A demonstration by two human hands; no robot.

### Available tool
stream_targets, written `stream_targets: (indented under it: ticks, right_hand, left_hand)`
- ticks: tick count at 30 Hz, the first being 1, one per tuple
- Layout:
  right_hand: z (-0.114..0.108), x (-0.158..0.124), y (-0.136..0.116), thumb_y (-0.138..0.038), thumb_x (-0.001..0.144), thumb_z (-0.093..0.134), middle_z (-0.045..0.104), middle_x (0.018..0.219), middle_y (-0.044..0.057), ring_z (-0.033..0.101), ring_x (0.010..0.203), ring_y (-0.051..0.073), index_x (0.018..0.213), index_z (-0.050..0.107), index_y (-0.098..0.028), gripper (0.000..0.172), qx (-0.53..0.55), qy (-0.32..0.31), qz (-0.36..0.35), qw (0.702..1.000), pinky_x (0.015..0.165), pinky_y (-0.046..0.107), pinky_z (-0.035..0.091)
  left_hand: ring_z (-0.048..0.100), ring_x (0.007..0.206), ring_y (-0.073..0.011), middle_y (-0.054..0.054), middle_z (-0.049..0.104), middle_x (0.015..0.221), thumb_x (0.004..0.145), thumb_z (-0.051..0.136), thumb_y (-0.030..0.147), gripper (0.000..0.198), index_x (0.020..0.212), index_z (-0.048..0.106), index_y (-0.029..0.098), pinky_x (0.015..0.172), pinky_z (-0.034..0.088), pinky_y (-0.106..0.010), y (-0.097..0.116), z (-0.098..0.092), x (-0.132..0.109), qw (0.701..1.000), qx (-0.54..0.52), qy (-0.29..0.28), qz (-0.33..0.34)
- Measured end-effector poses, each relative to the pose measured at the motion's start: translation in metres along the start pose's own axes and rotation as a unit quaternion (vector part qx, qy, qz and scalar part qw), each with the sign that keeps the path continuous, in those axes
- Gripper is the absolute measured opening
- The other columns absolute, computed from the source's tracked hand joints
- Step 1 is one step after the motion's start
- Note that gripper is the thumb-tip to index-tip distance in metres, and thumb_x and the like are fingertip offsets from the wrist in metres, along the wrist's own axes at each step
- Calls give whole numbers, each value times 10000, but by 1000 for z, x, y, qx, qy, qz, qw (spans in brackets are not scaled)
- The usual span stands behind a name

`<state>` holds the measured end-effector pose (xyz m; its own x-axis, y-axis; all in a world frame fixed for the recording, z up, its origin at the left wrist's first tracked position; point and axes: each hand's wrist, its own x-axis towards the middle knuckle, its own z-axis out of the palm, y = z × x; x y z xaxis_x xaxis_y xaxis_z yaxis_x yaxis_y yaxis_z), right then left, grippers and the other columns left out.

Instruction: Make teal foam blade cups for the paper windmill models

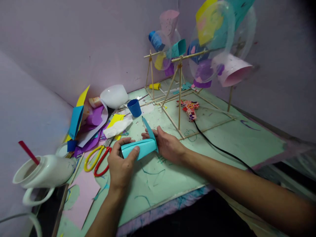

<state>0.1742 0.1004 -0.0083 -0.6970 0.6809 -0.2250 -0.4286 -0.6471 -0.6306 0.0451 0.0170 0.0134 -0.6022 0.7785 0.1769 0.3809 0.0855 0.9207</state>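
A turquoise paper cup (138,148) lies on its side just above the table, between my two hands. My left hand (120,158) is closed round its left end, thumb on top. At the other end, my right hand (170,144) has its palm and fingers against the cup's edge, where a narrow turquoise paper strip (147,126) sticks up past the fingers; part of this grip is hidden. Scissors with one yellow and one red handle (101,165) lie left of my left hand. Beyond the hands stands a small blue paper cup (134,108).
Stick frames (179,98) at the back right carry wheels with coloured paper cups. A patterned glue gun (189,108) trails a black cord (219,144). Paper scraps (97,117), a white bottle (115,96) and a tipped white mug (49,169) occupy the left side.
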Motion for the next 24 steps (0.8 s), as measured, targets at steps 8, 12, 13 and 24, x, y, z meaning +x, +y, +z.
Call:
stream_targets:
  ticks: [8,12,13,24]
  right_hand:
    - [6,-2,-2,-405,975,221,612,1176,132,570,1061,217,1172,512,-115,456,-14,13,8,1000,1056,406,313]
    - [6,-1,-2,-407,977,203,626,1155,128,576,1049,215,1167,524,-112,476,-23,7,10,1000,1081,409,282]
    - [6,-1,-3,-407,976,203,624,1156,130,576,1054,214,1170,523,-112,476,-21,8,9,1000,1085,409,277]
    - [-11,5,0,-398,939,375,606,1206,116,596,1036,198,1086,599,-159,359,-63,-8,-44,997,1039,411,346]
  left_hand:
    - [607,731,-159,-12,675,819,565,692,263,347,887,615,158,660,492,-248,6,1,4,1000,-1,18,-26]
    - [599,719,-165,-15,667,816,567,686,280,338,877,620,161,649,488,-263,5,1,5,999,-11,20,-38]
    - [595,714,-168,-16,664,808,566,685,288,333,868,624,161,641,485,-267,5,1,5,999,-13,22,-40]
    - [579,719,-196,-26,630,770,577,678,353,302,812,632,169,637,481,-313,4,-6,11,997,0,51,-60]
